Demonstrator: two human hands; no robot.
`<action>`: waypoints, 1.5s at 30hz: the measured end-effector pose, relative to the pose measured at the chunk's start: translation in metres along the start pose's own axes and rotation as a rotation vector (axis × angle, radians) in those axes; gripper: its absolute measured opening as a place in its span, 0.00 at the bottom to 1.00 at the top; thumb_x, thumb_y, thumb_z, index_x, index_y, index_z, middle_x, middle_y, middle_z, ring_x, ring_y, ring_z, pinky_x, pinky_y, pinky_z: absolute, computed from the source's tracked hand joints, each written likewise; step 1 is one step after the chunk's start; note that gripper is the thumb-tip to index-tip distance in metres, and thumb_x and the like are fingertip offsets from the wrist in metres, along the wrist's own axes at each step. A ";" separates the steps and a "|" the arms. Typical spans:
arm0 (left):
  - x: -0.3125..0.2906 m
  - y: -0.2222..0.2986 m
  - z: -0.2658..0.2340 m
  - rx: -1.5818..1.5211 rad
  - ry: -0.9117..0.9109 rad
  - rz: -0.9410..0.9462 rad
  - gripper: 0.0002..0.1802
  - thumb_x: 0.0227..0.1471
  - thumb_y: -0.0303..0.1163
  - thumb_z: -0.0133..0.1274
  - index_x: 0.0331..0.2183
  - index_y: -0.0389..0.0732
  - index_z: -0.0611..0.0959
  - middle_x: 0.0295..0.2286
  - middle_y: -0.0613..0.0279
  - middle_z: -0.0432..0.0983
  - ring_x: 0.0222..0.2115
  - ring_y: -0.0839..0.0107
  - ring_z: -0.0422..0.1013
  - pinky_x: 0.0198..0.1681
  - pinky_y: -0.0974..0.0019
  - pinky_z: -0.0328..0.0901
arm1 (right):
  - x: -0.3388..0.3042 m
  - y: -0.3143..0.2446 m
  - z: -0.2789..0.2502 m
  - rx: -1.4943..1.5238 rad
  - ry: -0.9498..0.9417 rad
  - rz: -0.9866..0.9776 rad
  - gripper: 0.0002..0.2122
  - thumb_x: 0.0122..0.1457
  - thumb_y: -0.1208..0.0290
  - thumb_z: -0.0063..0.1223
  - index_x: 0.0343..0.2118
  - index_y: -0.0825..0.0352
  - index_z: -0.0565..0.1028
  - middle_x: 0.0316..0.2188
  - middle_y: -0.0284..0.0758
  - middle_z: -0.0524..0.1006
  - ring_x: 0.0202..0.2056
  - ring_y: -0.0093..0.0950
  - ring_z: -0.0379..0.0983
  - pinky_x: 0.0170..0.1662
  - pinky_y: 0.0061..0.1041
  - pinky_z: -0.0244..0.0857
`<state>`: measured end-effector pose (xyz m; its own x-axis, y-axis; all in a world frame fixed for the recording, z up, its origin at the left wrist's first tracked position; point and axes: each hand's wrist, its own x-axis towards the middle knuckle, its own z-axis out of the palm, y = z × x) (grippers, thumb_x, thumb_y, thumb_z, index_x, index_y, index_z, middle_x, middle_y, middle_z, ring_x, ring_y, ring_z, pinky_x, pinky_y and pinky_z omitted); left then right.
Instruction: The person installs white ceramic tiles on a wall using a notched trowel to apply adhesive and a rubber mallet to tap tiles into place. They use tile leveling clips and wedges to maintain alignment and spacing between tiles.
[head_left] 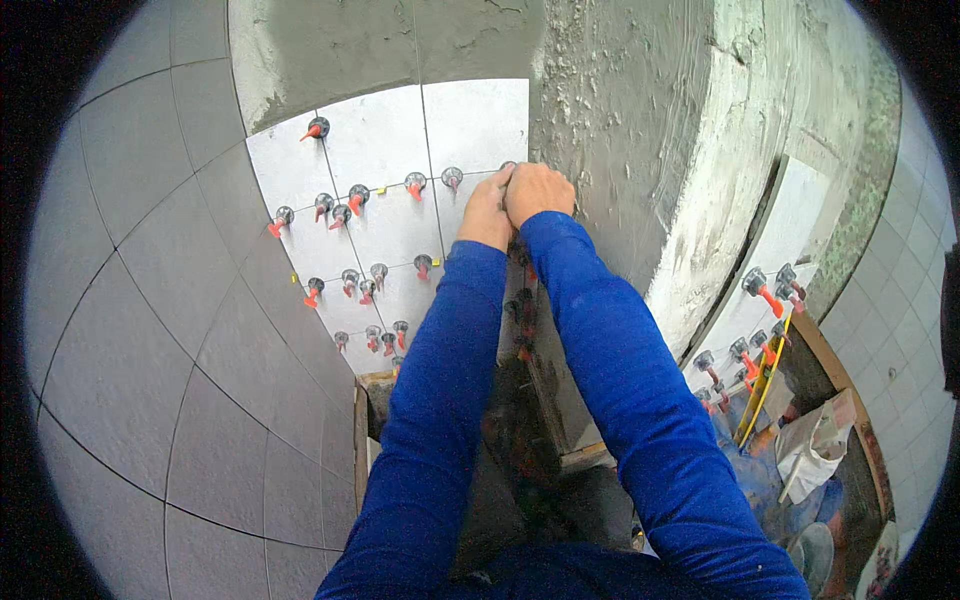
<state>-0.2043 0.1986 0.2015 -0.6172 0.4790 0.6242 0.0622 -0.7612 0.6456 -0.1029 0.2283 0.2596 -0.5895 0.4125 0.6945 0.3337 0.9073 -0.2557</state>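
Observation:
White tiles (375, 135) cover the wall face in front of me, with thin joints between them. My left hand (488, 212) is closed at the right edge of the tiles. Pressed against it, my right hand (540, 193) is closed too, its back toward me. The dark round top of a tile leveling clip (509, 165) shows just beyond the fingers. What the fingers grip is hidden. Left of my hands, a grey-topped leveling clip (452, 178) and a red-handled leveling clip (415, 185) stick out of a joint.
Grey mortar (620, 130) coats the wall right of the tiles. Large grey tiles (150, 320) line the left side. On the right, a narrow white tiled strip (790, 215) carries several red clips, above a yellow level (765, 375) and a white bag (815, 450).

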 end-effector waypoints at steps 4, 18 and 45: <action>0.019 -0.004 -0.016 -0.245 0.352 -0.215 0.14 0.66 0.37 0.49 0.42 0.36 0.82 0.38 0.52 0.82 0.38 0.57 0.79 0.42 0.54 0.74 | 0.001 0.000 0.002 -0.004 -0.002 0.023 0.13 0.60 0.67 0.51 0.35 0.66 0.85 0.37 0.50 0.84 0.40 0.48 0.83 0.44 0.45 0.76; -0.005 -0.001 0.003 -0.040 0.035 -0.023 0.22 0.67 0.45 0.49 0.45 0.34 0.80 0.44 0.50 0.82 0.43 0.56 0.78 0.46 0.47 0.73 | 0.005 0.001 0.004 -0.016 -0.018 0.058 0.13 0.62 0.64 0.51 0.34 0.63 0.86 0.36 0.46 0.84 0.39 0.44 0.83 0.43 0.42 0.76; 0.014 -0.007 -0.003 -0.312 0.204 -0.410 0.19 0.67 0.45 0.50 0.43 0.39 0.81 0.35 0.54 0.82 0.34 0.59 0.78 0.37 0.54 0.73 | 0.006 0.000 0.007 -0.085 0.020 0.026 0.13 0.63 0.64 0.50 0.35 0.63 0.86 0.36 0.46 0.84 0.39 0.45 0.84 0.42 0.43 0.77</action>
<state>-0.2159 0.2092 0.2042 -0.6831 0.6927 0.2315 -0.4315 -0.6384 0.6374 -0.1114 0.2313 0.2594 -0.5657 0.4330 0.7018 0.4099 0.8861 -0.2163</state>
